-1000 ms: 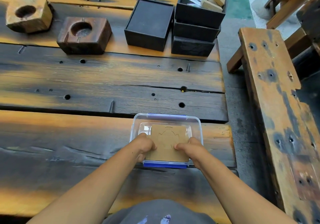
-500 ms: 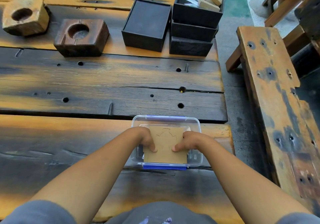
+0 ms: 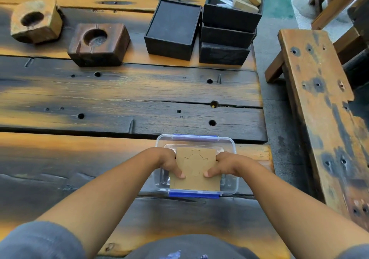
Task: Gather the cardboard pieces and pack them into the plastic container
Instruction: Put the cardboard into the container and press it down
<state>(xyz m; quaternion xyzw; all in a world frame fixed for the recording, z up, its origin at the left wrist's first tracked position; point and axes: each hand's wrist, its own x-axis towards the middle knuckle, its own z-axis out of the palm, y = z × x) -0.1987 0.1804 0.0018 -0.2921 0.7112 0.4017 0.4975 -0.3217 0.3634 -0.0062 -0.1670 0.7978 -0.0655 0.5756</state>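
Both hands have slid farther up the flat brown cardboard square (image 3: 196,170) since a second ago. At lower centre, the left hand (image 3: 171,163) and right hand (image 3: 223,164) pinch its side edges, thumbs on top, over the clear plastic container with blue clips (image 3: 229,186) on the dark wooden bench (image 3: 119,98).

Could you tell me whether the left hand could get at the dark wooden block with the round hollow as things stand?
Probably not yet: the left hand and right hand both grip the cardboard over the container. The table between it and the block is bare.
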